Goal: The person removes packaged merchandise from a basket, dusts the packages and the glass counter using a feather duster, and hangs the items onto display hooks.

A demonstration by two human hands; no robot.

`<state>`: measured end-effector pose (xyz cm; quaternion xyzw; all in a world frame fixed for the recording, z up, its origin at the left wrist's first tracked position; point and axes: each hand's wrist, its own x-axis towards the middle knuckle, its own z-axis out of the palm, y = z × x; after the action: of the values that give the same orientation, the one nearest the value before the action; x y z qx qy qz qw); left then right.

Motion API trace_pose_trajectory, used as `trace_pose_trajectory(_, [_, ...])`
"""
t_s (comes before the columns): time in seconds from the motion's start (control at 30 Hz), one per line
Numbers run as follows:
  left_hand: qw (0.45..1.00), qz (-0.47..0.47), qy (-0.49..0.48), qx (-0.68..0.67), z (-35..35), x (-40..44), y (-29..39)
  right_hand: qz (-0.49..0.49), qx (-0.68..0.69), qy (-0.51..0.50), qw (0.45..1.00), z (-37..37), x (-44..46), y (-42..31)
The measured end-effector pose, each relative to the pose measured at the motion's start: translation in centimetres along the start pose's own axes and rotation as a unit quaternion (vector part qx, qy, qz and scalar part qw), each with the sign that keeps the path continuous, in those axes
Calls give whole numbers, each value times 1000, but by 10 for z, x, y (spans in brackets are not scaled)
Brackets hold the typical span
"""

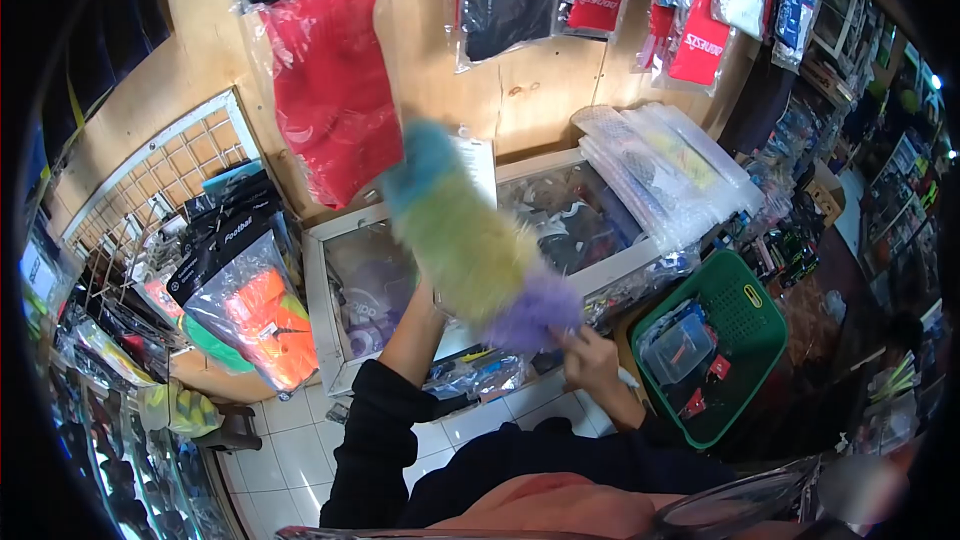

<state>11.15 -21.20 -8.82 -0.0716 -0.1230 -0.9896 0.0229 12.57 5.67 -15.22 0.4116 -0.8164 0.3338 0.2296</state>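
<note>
A fluffy duster [460, 240], banded blue, yellow-green and purple and smeared by motion, hangs over the glass-topped display case [318, 300]. My right hand [592, 365] is closed at its purple end; whatever part it grips there is hidden by the fluff. Behind the duster's lower left side, the fingers of my left hand [430, 302] are hidden, with only the wrist and forearm showing. The duster's blue end is beside a red sock in plastic wrap [335, 90] that hangs on the wooden wall.
Bubble-wrap bags [665, 175] lie on the case's right part. A green basket [755, 340] with a clear plastic box stands at the right. Packaged goods [255, 310] hang from a wire rack [150, 175] at the left. More wrapped socks [700, 40] hang above.
</note>
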Motion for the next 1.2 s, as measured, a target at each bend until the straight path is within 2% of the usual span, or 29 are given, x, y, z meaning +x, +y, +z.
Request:
trace_pose_trajectory(0.07, [1000, 5, -2, 1, 5, 2, -4, 13, -4, 50, 999, 3, 11, 19])
trace_pose_trajectory(0.13, [996, -30, 29, 78, -6, 5, -3, 103, -24, 48, 993, -6, 27, 33])
trace_pose_trajectory(0.17, [991, 20, 60, 118, -9, 5, -1, 133, -56, 29, 989, -10, 32, 43])
trace_pose_trajectory(0.2, [986, 29, 76, 145, -5, 2, -3, 140, -80, 24, 987, -12, 36, 54])
trace_pose_trajectory(0.23, [992, -25, 56, 107, 27, -15, -14, 123, -83, 22, 989, -16, 41, 64])
trace_pose_trajectory(0.27, [976, 41, 101, 189, 19, -12, -17, 108, -87, 19, 990, -19, 46, 71])
trace_pose_trajectory(0.3, [961, 10, 31, 276, 2, -17, -8, 115, -91, 43, 988, -21, 51, 77])
trace_pose_trajectory(0.33, [943, 62, 28, 324, 1, -14, -21, 128, -108, -19, 986, -24, 55, 81])
trace_pose_trajectory(0.37, [946, 28, -5, 324, 3, -12, -27, 142, -125, -86, 978, -31, 60, 89])
trace_pose_trajectory(0.4, [932, 7, -56, 359, 18, -11, -38, 146, -132, -72, 978, -46, 65, 97])
trace_pose_trajectory(0.47, [823, 92, -121, 547, 59, 1, -67, 99, -123, -118, 980, -82, 76, 103])
trace_pose_trajectory(0.5, [821, 92, -126, 549, 90, 2, -88, 100, -123, -112, 981, -105, 81, 104])
trace_pose_trajectory(0.53, [791, 137, -143, 579, 127, 7, -113, 73, 40, -31, 996, -133, 89, 103])
trace_pose_trajectory(0.57, [758, 181, -158, 606, 153, 19, -135, 42, 202, 51, 977, -160, 96, 101])
trace_pose_trajectory(0.6, [698, 231, -185, 652, 165, 38, -150, 39, 200, 52, 978, -186, 102, 97])
trace_pose_trajectory(0.67, [585, 339, -214, 705, 196, 73, -186, -43, 379, 132, 915, -231, 117, 93])
trace_pose_trajectory(0.73, [394, 461, -193, 771, 228, 101, -217, -72, 380, 153, 909, -258, 136, 99])
trace_pose_trajectory(0.77, [350, 504, -178, 769, 239, 117, -232, -98, 387, 174, 900, -270, 147, 101])
trace_pose_trajectory(0.8, [305, 544, -161, 765, 248, 133, -245, -74, 446, 178, 874, -284, 161, 100])
trace_pose_trajectory(0.83, [258, 588, -156, 751, 257, 151, -253, -74, 441, 209, 870, -293, 176, 106])
trace_pose_trajectory(0.93, [201, 613, -133, 752, 290, 190, -271, -77, 428, 294, 851, -322, 226, 129])
trace_pose_trajectory(1.0, [220, 546, -164, 792, 315, 202, -272, -95, 386, 339, 853, -337, 263, 157])
trace_pose_trajectory(1.07, [184, 559, -192, 786, 334, 227, -261, -42, 423, 314, 849, -360, 292, 175])
trace_pose_trajectory(1.13, [131, 571, -186, 789, 360, 247, -247, -75, 437, 314, 840, -374, 328, 192])
trace_pose_trajectory(1.2, [67, 568, -161, 804, 388, 267, -229, -80, 379, 312, 868, -388, 357, 205])
